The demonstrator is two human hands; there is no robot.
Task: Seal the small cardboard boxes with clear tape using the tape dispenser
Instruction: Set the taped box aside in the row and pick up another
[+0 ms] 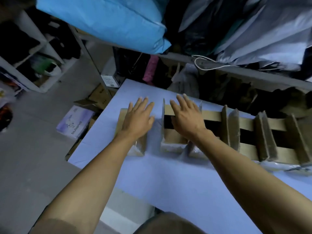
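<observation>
A row of small cardboard boxes stands across the blue table (168, 179). My left hand (138, 117) lies flat, fingers spread, on the closed top of the leftmost box (136, 149). My right hand (187, 115) reaches with straight fingers over the second box (172, 142), whose side flaps stand upright and whose inside is dark. Further right stand two more open boxes (248, 132) (285, 146) with raised flaps. No tape dispenser is in view.
A shelf (236, 71) with a big blue bag (108, 22), grey bags and a white cord (207, 65) runs behind the table. On the floor at left lie a white-purple carton (76, 122) and flattened cardboard (99, 97). White shelving (33, 65) stands at far left.
</observation>
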